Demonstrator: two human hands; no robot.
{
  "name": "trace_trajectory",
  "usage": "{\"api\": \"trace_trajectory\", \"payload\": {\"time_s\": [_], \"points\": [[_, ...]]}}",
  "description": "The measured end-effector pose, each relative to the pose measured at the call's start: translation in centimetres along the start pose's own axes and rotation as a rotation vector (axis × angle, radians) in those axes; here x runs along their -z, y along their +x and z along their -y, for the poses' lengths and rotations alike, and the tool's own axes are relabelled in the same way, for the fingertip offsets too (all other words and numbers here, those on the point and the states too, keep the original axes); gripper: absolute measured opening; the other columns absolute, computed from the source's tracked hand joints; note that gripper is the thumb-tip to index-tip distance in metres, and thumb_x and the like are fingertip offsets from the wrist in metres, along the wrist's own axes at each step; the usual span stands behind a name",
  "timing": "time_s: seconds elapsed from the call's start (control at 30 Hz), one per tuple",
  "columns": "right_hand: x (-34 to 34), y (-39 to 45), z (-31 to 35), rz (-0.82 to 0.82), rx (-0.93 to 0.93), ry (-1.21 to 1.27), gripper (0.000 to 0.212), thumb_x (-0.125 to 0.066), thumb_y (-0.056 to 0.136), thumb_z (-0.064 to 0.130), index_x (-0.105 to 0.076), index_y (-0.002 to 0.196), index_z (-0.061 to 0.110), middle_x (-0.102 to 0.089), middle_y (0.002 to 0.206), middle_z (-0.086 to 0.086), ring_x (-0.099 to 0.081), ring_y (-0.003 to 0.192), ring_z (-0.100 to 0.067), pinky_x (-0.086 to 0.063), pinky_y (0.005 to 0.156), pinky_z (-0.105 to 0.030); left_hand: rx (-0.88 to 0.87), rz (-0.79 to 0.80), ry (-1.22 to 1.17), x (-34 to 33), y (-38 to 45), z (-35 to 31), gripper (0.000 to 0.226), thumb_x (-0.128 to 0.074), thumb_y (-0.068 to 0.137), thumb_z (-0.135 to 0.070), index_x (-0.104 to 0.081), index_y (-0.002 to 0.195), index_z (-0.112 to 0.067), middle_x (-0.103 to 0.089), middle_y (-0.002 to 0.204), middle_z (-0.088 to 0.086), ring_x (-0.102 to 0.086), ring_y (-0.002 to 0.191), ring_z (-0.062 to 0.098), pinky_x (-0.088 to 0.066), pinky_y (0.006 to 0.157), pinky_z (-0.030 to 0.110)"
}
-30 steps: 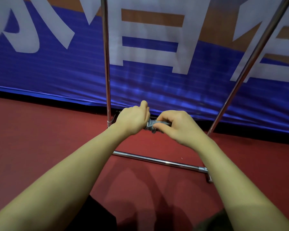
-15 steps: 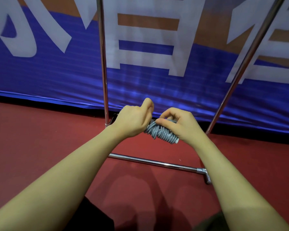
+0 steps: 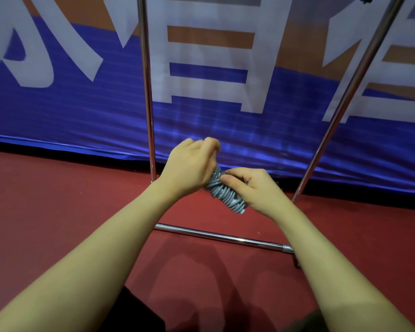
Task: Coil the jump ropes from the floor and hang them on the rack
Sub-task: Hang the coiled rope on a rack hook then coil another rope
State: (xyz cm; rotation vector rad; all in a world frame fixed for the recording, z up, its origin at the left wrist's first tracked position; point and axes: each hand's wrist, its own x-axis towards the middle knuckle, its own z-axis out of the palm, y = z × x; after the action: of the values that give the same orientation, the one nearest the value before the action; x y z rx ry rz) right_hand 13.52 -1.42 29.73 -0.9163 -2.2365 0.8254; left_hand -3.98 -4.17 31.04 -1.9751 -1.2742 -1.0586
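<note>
A big blue banner (image 3: 58, 111) with huge white letters hangs along the back, and its bottom edge comes down to the red floor (image 3: 46, 224). A shiny metal rack (image 3: 147, 92) stands on the floor just in front of the banner. It has one straight pole on the left, one leaning pole on the right, and a low bar lying along the floor between them.

Two bare arms reach out in front of the rack, above the low bar. The left hand (image 3: 189, 167) is curled into a loose fist with its back facing us. Its fingers are bent in at the top end of a gray jump rope (image 3: 225, 194), and they seem to grip it there, but the fingertips are hidden behind the hand.

The right hand (image 3: 254, 188) is wrapped around the same rope from the other side. Its thumb lies across the top of the bundle and its fingers curl round it.

The rope is wound into a small, tight bundle of many loops. It is held up in the air between the two hands, tilted, with its lower end sticking out under the right hand.
</note>
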Motion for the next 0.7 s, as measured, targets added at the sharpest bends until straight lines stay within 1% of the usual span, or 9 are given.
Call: {"api": "trace_trajectory", "payload": {"time_s": [0.07,0.13,0.2,0.3,0.37,0.43,0.53,0.63,0.7], "points": [[-0.6,0.2,-0.2,-0.131,-0.017,0.052,0.026,-0.06,0.089,0.04,-0.072,0.095,0.018,-0.07,0.075,-0.003,-0.062,0.069,-0.016,-0.051,0.075,-0.039,0.114,-0.061,-0.055,-0.3,0.4,0.3,0.019,-0.044,0.086,-0.013,-0.057,0.095,-0.003,-0.061,0.079,0.012,-0.049,0.075,0.028,-0.031,0.069,0.03],[-1.0,0.5,-0.2,-0.268,-0.057,0.158,0.025,-0.062,0.087,0.04,-0.071,0.091,0.017,-0.071,0.078,-0.008,-0.063,0.072,-0.018,-0.052,0.078,-0.043,0.321,-0.099,-0.201,-0.5,0.3,0.1,0.026,-0.044,0.091,-0.019,-0.054,0.107,-0.001,-0.058,0.099,0.009,-0.047,0.093,0.022,-0.034,0.081,0.03],[-1.3,0.7,0.1,-0.372,-0.107,0.25,0.029,-0.061,0.085,0.044,-0.071,0.089,0.018,-0.07,0.072,-0.002,-0.06,0.067,-0.01,-0.052,0.073,-0.041,0.531,-0.069,-0.38,-0.7,0.1,-0.6,0.032,-0.043,0.096,-0.026,-0.048,0.115,-0.001,-0.048,0.107,0.003,-0.047,0.094,0.018,-0.036,0.084,0.023],[-1.1,0.8,0.6,-0.505,-0.16,0.319,0.022,-0.059,0.092,0.032,-0.069,0.083,0.015,-0.06,0.055,0.011,-0.049,0.053,0.0,-0.044,0.06,-0.028,0.724,0.036,-0.553,-1.1,-0.1,-2.0,0.027,-0.051,0.097,-0.022,-0.044,0.117,-0.006,-0.046,0.11,0.001,-0.047,0.083,0.01,-0.035,0.077,0.01],[-0.9,0.9,0.8,-0.56,-0.169,0.342,0.027,-0.056,0.094,0.03,-0.067,0.077,0.012,-0.053,0.051,0.009,-0.043,0.052,-0.005,-0.038,0.055,-0.027,0.77,0.146,-0.641,-1.2,0.0,-2.5,0.021,-0.055,0.095,-0.026,-0.046,0.109,-0.014,-0.054,0.099,-0.004,-0.05,0.078,0.007,-0.04,0.074,0.017],[-1.0,0.9,0.8,-0.576,-0.155,0.345,0.034,-0.056,0.094,0.031,-0.067,0.074,0.005,-0.047,0.054,-0.004,-0.038,0.054,-0.01,-0.034,0.053,-0.03,0.786,0.245,-0.7,-1.3,-0.1,-2.9,0.021,-0.06,0.092,-0.03,-0.048,0.106,-0.019,-0.056,0.087,-0.009,-0.052,0.074,0.01,-0.044,0.075,0.027],[-1.1,1.1,0.4,-0.583,-0.174,0.36,0.037,-0.059,0.092,0.035,-0.07,0.074,0.004,-0.051,0.057,-0.016,-0.041,0.06,-0.012,-0.039,0.057,-0.036,0.833,0.253,-0.77,-1.5,-0.3,-3.3,0.032,-0.067,0.086,-0.033,-0.052,0.111,-0.019,-0.062,0.093,0.0,-0.054,0.073,0.015,-0.049,0.08,0.031],[-0.8,1.1,0.1,-0.534,-0.183,0.39,0.027,-0.061,0.091,0.03,-0.076,0.076,0.014,-0.07,0.066,0.003,-0.058,0.068,-0.004,-0.048,0.067,-0.032,0.845,0.229,-0.794,-1.3,-0.2,-3.3,0.034,-0.069,0.086,-0.029,-0.057,0.116,-0.02,-0.066,0.098,0.001,-0.065,0.083,0.02,-0.053,0.084,0.034],[-0.2,0.9,0.6,-0.467,-0.148,0.436,0.015,-0.06,0.092,0.019,-0.074,0.097,0.017,-0.071,0.068,0.017,-0.063,0.071,0.007,-0.046,0.068,-0.012,0.813,0.229,-0.807,-1.2,-0.2,-3.2,0.031,-0.065,0.089,-0.023,-0.057,0.119,-0.023,-0.066,0.099,-0.006,-0.067,0.085,0.014,-0.053,0.084,0.028]]}}
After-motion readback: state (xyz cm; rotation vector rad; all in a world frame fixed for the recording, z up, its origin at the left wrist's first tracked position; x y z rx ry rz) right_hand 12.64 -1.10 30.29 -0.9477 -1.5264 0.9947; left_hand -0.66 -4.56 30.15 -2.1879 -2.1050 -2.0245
